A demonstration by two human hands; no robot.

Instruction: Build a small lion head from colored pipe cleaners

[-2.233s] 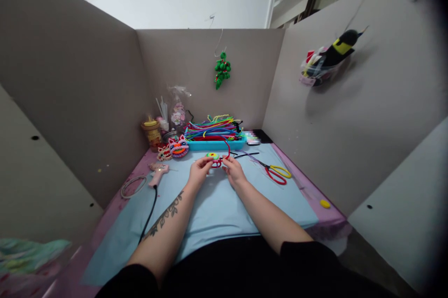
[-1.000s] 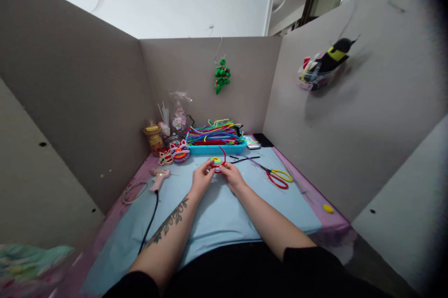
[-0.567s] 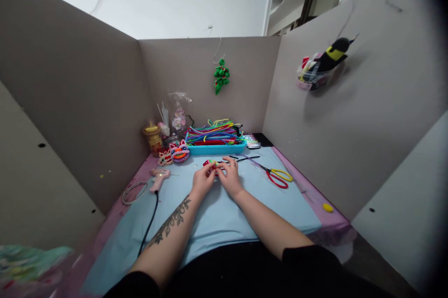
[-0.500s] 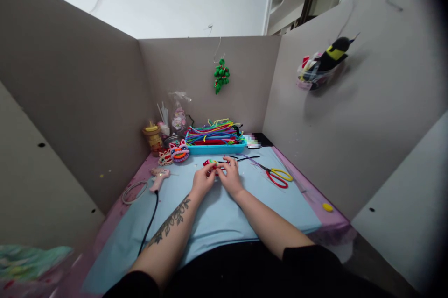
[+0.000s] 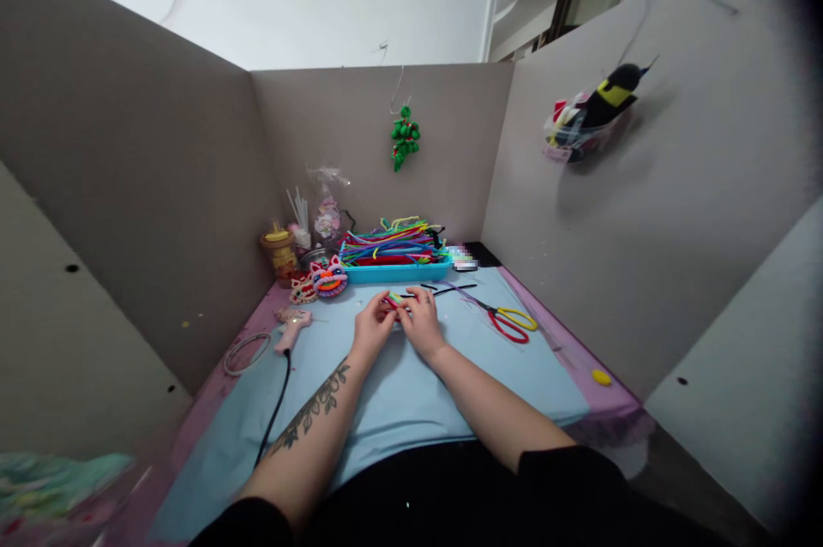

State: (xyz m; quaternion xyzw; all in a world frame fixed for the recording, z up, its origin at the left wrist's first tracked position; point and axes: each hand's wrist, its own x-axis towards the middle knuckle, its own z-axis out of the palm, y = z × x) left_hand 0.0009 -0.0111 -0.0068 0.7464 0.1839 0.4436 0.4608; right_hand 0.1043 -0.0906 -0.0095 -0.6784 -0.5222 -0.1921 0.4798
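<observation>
My left hand (image 5: 369, 328) and my right hand (image 5: 423, 323) meet over the light blue mat (image 5: 399, 388), fingers pinched together on a small yellow, green and red pipe-cleaner piece (image 5: 394, 299). Most of the piece is hidden between my fingertips. A turquoise tray (image 5: 397, 269) heaped with coloured pipe cleaners stands just behind my hands. Loose black pipe cleaners (image 5: 455, 288) lie to the right of my right hand.
Red and yellow scissors (image 5: 511, 321) lie right of my hands. A pink glue gun (image 5: 291, 326) with a black cord and a wire ring (image 5: 243, 350) lie left. Small lion-face crafts (image 5: 321, 279), a jar (image 5: 279, 247) and grey partition walls (image 5: 160, 187) surround the table.
The red pipe cleaner that stood up in a loop above the piece has been wound down onto it. My hands have closed together around the piece, my right hand covering more of it.
</observation>
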